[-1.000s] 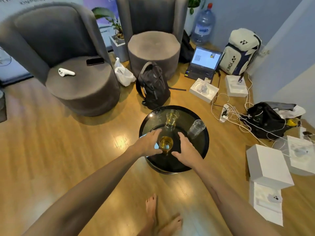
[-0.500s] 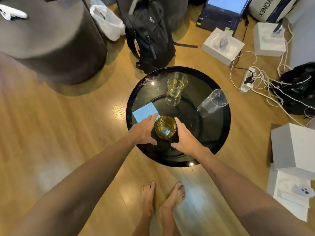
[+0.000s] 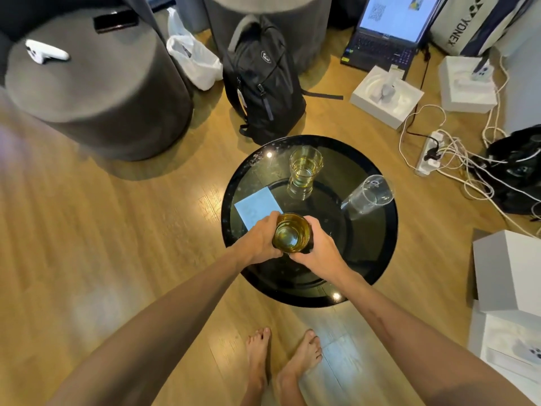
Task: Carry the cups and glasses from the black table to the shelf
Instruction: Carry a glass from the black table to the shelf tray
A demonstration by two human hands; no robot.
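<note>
Black round table [image 3: 377, 259]: both hands, left hand [image 3: 259, 240] and right hand [image 3: 320, 249], fingers clamped round amber-filled tumbler [image 3: 291, 233] at 7 o'clock, probably steadying liquid for lift.

A short glass of amber liquid [image 3: 292, 233] sits upright between the left hand [image 3: 260, 240] and right hand [image 3: 319, 247], gripped by both. Beyond the hands, a second amber-filled tumbler [image 3: 305, 168] stands on the round black table [image 3: 377, 259]. Right of it, farther from the right hand, stands an empty clear glass [image 3: 369, 194].

Both hands hide the amber glass [image 3: 291, 233] sides and base.
</note>
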